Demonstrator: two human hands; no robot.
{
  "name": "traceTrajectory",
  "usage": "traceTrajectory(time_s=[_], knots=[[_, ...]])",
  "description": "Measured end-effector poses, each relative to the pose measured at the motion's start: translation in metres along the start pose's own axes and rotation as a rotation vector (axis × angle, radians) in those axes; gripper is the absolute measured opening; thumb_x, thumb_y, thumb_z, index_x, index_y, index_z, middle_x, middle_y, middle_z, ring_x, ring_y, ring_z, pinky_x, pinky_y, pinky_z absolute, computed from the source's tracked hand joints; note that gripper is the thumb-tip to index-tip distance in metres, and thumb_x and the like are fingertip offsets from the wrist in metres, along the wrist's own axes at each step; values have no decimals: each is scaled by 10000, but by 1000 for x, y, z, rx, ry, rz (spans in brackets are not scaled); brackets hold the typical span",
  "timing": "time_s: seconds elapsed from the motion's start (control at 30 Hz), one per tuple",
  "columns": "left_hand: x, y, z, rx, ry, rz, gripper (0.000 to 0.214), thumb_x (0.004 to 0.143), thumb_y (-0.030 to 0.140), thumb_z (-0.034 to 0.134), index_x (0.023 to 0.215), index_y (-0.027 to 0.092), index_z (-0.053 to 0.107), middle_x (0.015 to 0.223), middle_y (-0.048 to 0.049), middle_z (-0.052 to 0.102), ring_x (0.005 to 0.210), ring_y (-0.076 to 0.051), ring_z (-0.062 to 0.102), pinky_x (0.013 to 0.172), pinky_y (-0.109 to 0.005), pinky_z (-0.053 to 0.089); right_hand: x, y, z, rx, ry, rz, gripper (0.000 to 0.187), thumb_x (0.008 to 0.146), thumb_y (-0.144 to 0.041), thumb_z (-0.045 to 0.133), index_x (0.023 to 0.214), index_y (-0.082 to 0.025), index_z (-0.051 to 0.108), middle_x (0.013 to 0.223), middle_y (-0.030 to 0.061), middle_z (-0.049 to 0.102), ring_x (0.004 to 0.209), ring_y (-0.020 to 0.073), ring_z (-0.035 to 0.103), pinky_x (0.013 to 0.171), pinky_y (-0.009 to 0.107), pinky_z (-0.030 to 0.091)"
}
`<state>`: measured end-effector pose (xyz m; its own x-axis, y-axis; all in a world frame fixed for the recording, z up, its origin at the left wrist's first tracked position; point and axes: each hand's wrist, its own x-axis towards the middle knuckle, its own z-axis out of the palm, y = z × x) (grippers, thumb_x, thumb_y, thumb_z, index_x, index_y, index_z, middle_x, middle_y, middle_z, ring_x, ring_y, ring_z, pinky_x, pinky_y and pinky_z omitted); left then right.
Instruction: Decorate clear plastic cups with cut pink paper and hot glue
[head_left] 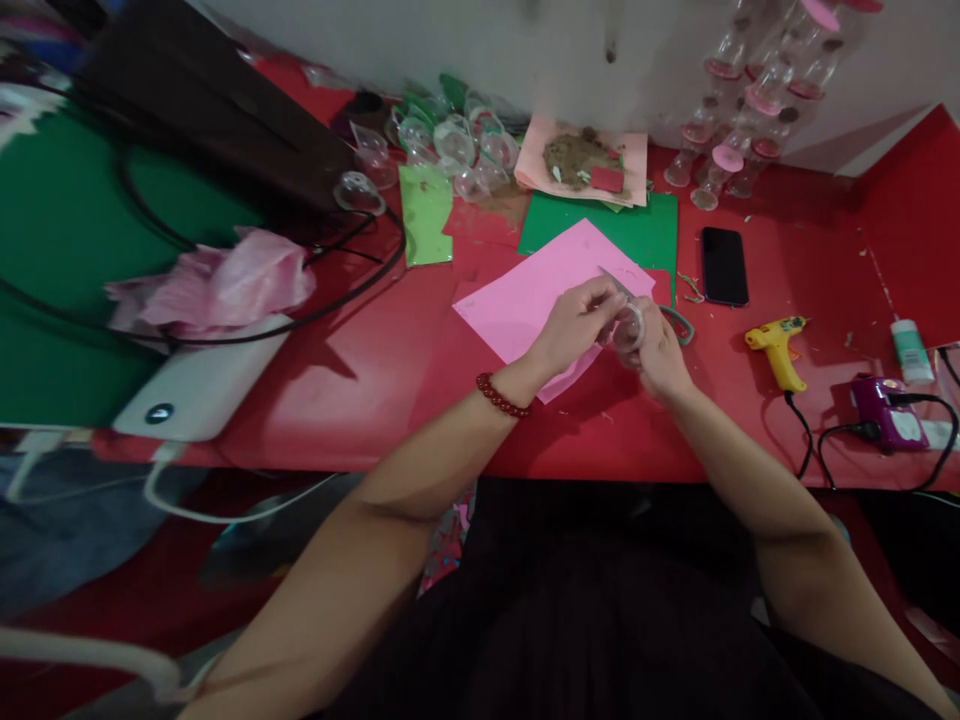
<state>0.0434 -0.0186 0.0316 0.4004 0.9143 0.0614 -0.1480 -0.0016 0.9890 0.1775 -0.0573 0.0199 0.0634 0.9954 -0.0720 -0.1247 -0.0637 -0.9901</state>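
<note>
Both hands meet over a pink sheet of paper (525, 295) on the red table. My right hand (661, 355) is closed around a small clear plastic piece (628, 328) with a round rim, like a cut bottle top. The fingers of my left hand (579, 318) are pinched together at the piece's left edge; whether they hold anything else is hidden. Beneath the hands lie scissors (681, 324), their green handle showing on the right and the blade tip beyond the fingers.
A black phone (724, 266), a yellow glue gun (780, 352) and a purple power adapter (889, 412) lie to the right. Clear plastic pieces (454, 140) are heaped behind, near joined bottle-top towers (718, 170). A white power bank (202, 390) and black cable lie left.
</note>
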Motion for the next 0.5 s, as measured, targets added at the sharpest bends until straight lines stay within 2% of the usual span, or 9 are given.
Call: traceTrajectory(time_s=[0.17, 0.33, 0.5], knots=[[1, -3, 2, -146, -13, -76, 321, 1041, 167, 591, 736, 203, 495, 663, 39, 536, 544, -70, 479, 559, -231, 401, -2, -4, 1, 37, -14, -9, 673, 857, -941, 520, 811, -276, 431, 591, -75, 400, 461, 77, 221, 420, 247, 168], [1, 0, 0, -176, -25, -120, 260, 982, 109, 618, 758, 207, 528, 672, 31, 560, 570, -84, 494, 575, -238, 403, -1, -8, 0, -22, 17, -8, 690, 875, -972, 418, 836, -284, 434, 572, -74, 397, 454, 89, 235, 430, 253, 188], [0, 5, 0, -181, -27, -144, 332, 1033, 249, 613, 729, 210, 485, 661, 31, 537, 553, -83, 474, 551, -239, 392, -1, -5, 1, -62, 46, -59, 699, 838, -988, 456, 848, -290, 436, 588, -78, 373, 463, 97, 261, 439, 257, 207]])
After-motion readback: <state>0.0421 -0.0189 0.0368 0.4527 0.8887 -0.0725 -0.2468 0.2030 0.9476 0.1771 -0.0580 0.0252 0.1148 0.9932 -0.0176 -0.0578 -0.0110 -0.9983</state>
